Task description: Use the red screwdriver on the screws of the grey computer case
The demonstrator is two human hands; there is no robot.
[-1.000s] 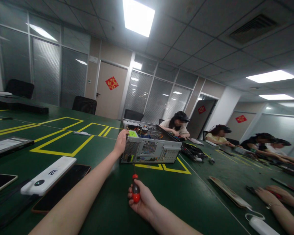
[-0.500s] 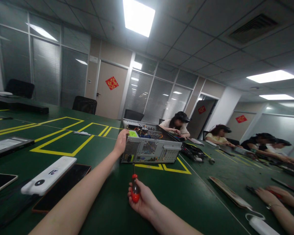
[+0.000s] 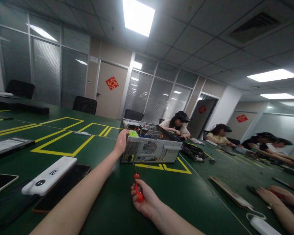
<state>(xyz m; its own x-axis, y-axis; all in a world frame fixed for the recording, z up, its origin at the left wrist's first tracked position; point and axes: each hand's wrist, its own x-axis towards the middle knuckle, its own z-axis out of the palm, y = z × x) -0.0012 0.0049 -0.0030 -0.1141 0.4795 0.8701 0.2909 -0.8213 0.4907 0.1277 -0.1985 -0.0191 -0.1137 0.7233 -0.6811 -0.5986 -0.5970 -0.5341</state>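
An open desktop computer case (image 3: 150, 148) lies on the green table (image 3: 186, 195), its rear panel facing me. My left hand (image 3: 121, 142) reaches out and grips the case's left top corner. My right hand (image 3: 144, 200) is closed around a red-handled screwdriver (image 3: 138, 188), whose thin shaft points at the lower rear of the case. Wires and a green label show inside the case.
A white device marked 21 (image 3: 49, 176) lies on a dark phone at my left, with another phone (image 3: 1, 182) and a tablet (image 3: 7, 145) nearby. Yellow tape outlines mark the table. Another person's hands (image 3: 271, 195) and a white adapter (image 3: 259, 223) are at right. Several people sit farther back.
My right hand has shifted slightly right and tilted the screwdriver handle. My left hand stays on the case.
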